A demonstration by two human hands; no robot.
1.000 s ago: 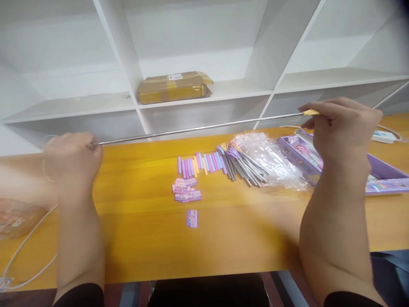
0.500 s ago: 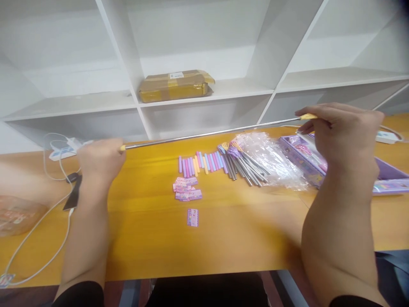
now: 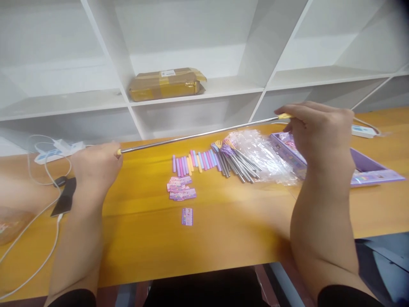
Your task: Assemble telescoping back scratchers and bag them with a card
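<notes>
Hands (image 3: 96,164) (image 3: 319,130) grip opposite ends of rod (image 3: 198,136)

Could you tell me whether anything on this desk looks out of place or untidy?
Mostly tidy. One small purple card lies alone, apart from the card pile. White cables trail loosely over the table's left edge. Both hands hold the metal rod level.

Left hand (image 3: 96,164) closed in a fist, forearm rising from lower left, right hand (image 3: 319,132) raised higher, fingers (image 3: 297,114) pinched, forearm upright, both sleeves dark
</notes>
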